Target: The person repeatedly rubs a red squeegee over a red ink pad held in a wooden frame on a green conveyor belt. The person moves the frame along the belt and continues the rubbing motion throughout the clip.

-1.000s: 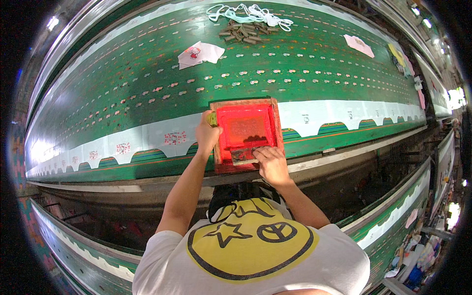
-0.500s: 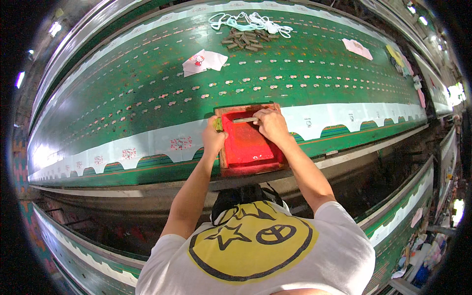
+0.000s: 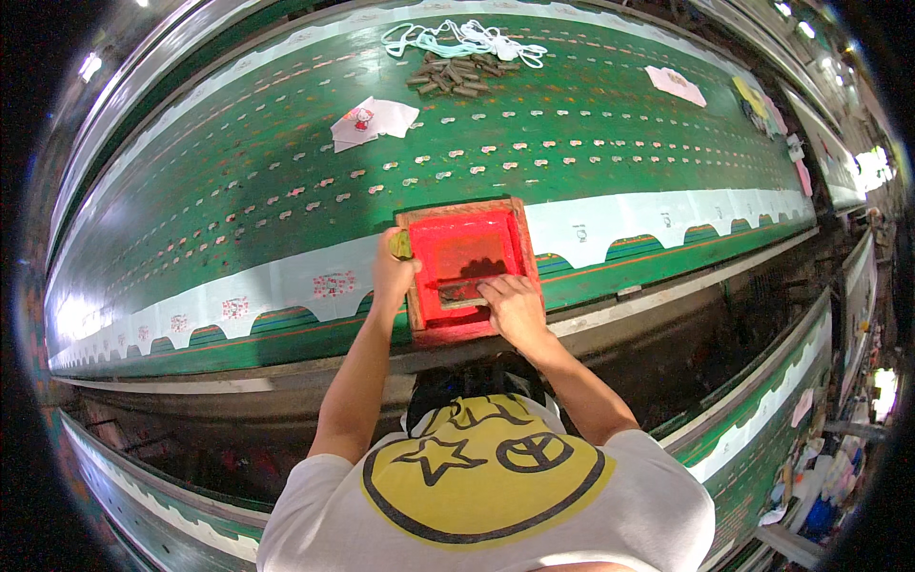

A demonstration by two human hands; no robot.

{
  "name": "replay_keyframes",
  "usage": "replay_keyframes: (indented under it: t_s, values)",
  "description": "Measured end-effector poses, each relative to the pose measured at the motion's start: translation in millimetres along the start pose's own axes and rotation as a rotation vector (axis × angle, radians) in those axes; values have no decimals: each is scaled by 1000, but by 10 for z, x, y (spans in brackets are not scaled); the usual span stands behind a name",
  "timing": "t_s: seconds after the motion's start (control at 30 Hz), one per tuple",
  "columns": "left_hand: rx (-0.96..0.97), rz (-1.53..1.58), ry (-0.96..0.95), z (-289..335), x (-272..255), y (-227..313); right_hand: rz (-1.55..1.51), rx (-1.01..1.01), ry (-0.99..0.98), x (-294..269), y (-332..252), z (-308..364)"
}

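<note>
While the left hand (image 3: 393, 272) clamps the wooden frame's left rim, the right hand (image 3: 510, 307) closes on a squeegee (image 3: 457, 289) inside the red screen (image 3: 467, 262), near edge of the green surface (image 3: 238, 191); a print stroke seems underway, needing steady, even pressure next.

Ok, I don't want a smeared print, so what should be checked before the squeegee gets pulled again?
1. Left hand steadying the frame's left edge: ok.
2. Right hand on the squeegee inside the frame: ok.
3. Frame sitting over the white strip along the table's near side: ok.
4. Frame lying flat on the strip: cannot tell.
5. Enough ink on the red mesh: cannot tell.
6. Loose cutouts well away from the frame: ok.
</note>
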State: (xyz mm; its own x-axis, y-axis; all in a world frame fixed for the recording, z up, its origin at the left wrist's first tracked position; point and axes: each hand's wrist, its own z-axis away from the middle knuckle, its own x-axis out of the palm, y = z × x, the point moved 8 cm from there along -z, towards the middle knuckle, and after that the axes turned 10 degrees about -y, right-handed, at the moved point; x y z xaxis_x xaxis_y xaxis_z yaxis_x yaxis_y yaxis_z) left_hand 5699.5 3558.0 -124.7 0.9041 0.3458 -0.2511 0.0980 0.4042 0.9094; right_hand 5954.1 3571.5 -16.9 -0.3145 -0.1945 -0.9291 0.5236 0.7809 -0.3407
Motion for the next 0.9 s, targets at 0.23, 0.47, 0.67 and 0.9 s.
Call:
replay_keyframes:
  t_s: [0.23, 0.47, 0.67, 0.9]
  values:
    - [144, 175, 32, 113, 169, 447, -48, -7, 15, -261, 229, 78]
    - [128, 134, 7, 60, 1216, 971, -30, 11, 65, -786, 1129, 522]
    - [102, 67, 50, -114, 2133, 982, -44, 27, 83, -923, 1981, 870]
    - [58, 174, 52, -100, 2371, 958, -78, -45, 90, -934, 2274, 937]
